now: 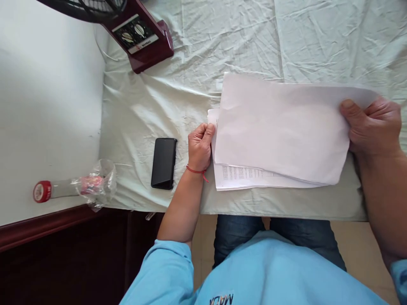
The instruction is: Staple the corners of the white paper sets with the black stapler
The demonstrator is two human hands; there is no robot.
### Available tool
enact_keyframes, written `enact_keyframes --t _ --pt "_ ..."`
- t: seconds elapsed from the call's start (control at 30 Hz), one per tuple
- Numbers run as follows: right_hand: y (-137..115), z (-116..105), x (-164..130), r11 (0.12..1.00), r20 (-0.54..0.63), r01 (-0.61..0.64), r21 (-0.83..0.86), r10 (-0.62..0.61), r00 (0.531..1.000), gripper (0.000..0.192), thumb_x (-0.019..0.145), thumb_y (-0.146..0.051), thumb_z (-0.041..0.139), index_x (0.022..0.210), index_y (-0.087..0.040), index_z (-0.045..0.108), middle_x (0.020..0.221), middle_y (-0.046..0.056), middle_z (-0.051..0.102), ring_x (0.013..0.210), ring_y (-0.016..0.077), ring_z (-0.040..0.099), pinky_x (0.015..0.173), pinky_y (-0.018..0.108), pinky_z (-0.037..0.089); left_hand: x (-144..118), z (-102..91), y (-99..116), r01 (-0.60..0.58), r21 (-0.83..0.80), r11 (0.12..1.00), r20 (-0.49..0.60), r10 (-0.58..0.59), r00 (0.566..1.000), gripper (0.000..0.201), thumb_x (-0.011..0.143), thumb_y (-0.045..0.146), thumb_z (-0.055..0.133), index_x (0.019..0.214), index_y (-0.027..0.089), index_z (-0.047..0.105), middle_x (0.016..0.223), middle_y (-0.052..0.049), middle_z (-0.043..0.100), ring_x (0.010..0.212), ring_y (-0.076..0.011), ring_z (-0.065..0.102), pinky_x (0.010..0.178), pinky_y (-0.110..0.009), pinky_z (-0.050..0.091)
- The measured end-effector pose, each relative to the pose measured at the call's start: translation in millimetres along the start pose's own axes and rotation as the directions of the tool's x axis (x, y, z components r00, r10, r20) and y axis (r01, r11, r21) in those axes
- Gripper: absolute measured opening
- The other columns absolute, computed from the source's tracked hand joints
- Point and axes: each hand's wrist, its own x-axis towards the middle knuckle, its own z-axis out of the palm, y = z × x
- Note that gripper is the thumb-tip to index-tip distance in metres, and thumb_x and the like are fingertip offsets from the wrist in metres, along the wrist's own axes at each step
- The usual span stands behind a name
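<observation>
My left hand [201, 144] is closed on the left edge of some printed sheets [244, 176], thumb on top. Over these lies a blank-faced white sheet [282, 127], which covers most of the print. With thumb above and fingers folded behind, my right hand [375, 123] grips the right end of the paper, and the upper sheet curves up there. Whether the right hand also holds the lower sheets is hidden. A black phone [164, 163] lies on the tablecloth to the left of my left hand.
A pale, wrinkled cloth [190, 55] covers the table. At the back left stands a dark red fan base [149, 42] with a control panel. A clear bottle with a red cap [43, 192], partly in plastic wrap, is at the left by the wall. The table's front edge is close to my body.
</observation>
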Motion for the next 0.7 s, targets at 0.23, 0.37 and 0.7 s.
enact_keyframes --t 0.23,0.37,0.7 --pt "-1.1 2.0 -0.7 0.995 -0.035 0.065 -0.074 -0.067 0.997 0.034 0.091 -0.048 0.067 0.111 -0.02 0.069 0.113 0.005 0.065 0.087 0.0128 0.063 0.091 0.036 0.054 0.1 0.2 -1.9 0.034 0.022 0.999 -0.017 -0.033 0.999 0.069 0.079 0.078 0.087 0.068 0.021 0.049 0.066 0.004 0.043 0.06 -0.0092 0.036 0.056 -0.027 0.031" --pt "1.3 -2.0 -1.0 0.993 -0.012 0.005 -0.121 -0.007 1.0 0.038 0.086 -0.051 0.072 0.106 -0.019 0.071 0.105 0.006 0.065 0.074 0.0081 0.057 0.074 0.03 0.053 -0.1 -0.3 0.0 0.024 0.073 0.997 -0.007 -0.023 1.0 0.068 0.08 0.079 0.085 0.069 0.021 0.053 0.066 0.004 0.045 0.062 -0.0097 0.035 0.057 -0.027 0.031" --pt "-3.2 -4.2 -4.5 0.967 0.034 -0.045 -0.251 0.055 0.998 0.047 0.083 -0.059 0.072 0.103 -0.016 0.071 0.095 0.006 0.063 0.069 0.0053 0.051 0.059 0.023 0.045 -1.7 -2.1 -1.1 -0.038 0.14 0.989 -0.013 0.04 0.999 0.063 0.088 0.075 0.08 0.07 0.02 0.056 0.067 0.003 0.045 0.065 -0.0103 0.039 0.059 -0.027 0.033"
